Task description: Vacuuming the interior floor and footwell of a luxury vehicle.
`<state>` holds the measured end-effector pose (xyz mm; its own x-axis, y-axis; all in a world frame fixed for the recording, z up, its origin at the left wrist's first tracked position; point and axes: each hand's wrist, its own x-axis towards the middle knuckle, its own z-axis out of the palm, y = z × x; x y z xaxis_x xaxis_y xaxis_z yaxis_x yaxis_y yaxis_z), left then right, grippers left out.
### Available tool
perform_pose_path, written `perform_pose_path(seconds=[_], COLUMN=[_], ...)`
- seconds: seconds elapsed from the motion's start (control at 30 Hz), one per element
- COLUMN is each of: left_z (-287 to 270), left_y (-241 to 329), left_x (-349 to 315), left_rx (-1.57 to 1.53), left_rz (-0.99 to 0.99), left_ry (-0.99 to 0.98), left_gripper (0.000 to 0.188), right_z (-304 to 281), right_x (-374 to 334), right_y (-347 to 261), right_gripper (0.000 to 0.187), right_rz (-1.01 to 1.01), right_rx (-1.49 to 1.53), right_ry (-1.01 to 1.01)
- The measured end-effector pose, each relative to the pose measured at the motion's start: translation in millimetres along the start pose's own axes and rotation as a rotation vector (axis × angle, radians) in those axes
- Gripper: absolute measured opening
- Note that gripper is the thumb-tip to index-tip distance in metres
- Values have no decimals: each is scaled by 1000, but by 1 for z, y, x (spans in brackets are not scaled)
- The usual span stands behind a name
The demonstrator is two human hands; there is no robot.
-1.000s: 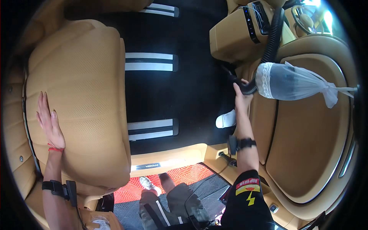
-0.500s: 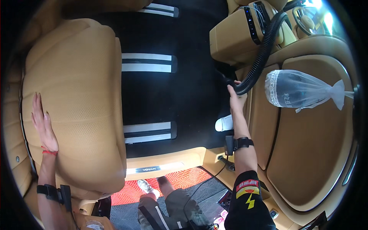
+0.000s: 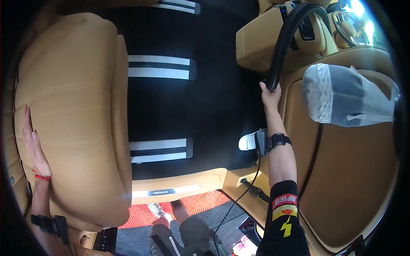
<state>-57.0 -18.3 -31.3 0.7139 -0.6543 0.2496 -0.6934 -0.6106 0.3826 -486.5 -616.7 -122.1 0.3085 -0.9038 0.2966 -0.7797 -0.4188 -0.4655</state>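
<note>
My right hand [image 3: 271, 97] clamped on hose [image 3: 279, 49], hose arching past console [image 3: 256, 47]. Left hand [image 3: 37, 153] well apart, fingers straight, flat on seat [image 3: 81, 106]. Work under way, I judge; how much done or left, can't tell.

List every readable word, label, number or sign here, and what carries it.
Silver sill plate: a short word in capitals, wording withheld.
Black sleeve: lettered red patch, wording withheld; yellow lightning bolt sign.
Beige console: tiny blue mark, too small to read.
</note>
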Motion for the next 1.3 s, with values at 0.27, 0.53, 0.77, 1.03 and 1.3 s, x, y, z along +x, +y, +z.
perform_pose_path(seconds=[0.27, 0.53, 0.77, 1.03, 1.3], left_z=[2, -4, 13, -19, -36], left_y=[2, -2, -1, -58, 161], left_x=[0, 0, 5, -4, 138], left_rx=[7, 148, 75, 520, 440], left_rz=[31, 16, -32, 12, 82], left_ry=[23, 27, -1, -283, -882], left_gripper=[63, 58, 59, 58, 67], right_z=[-48, -129, -94, -133, -111], right_x=[-69, -153, -154, -225, -171], right_y=[-71, -67, -68, -95, -99], right_gripper=[33, 36, 35, 39, 34], right_rz=[101, 319, 243, 420, 447], right_rx=[420, 689, 484, 883, 798], right_ry=[-250, -338, -262, -506, -305])
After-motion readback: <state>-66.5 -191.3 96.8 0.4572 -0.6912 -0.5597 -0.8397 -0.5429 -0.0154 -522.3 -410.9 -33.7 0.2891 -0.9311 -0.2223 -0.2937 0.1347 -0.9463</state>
